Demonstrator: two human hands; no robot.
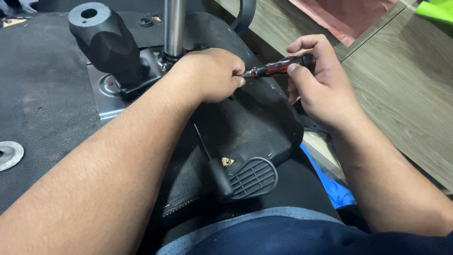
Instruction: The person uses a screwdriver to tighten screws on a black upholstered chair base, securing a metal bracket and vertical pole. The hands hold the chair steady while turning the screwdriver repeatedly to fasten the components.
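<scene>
Red-and-black screwdriver [278, 66] lying crosswise between both hands, long axis left to right. Right hand [317, 78] closed around handle; left hand [211, 75] curled at shaft tip, pressed against upturned chair seat underside [245, 127], nearer the fastening point.

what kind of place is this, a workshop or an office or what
Probably an office or home room used for furniture repair: an upturned chair seat with its metal column, a red-handled screwdriver, and wood-look flooring.

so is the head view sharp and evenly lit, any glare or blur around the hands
Head view: sharp, soft even light; both the left hand and right hand crisp, slight gleam on the red screwdriver handle and metal post; black seat underside dark but textured; near forearms slightly soft.
</scene>
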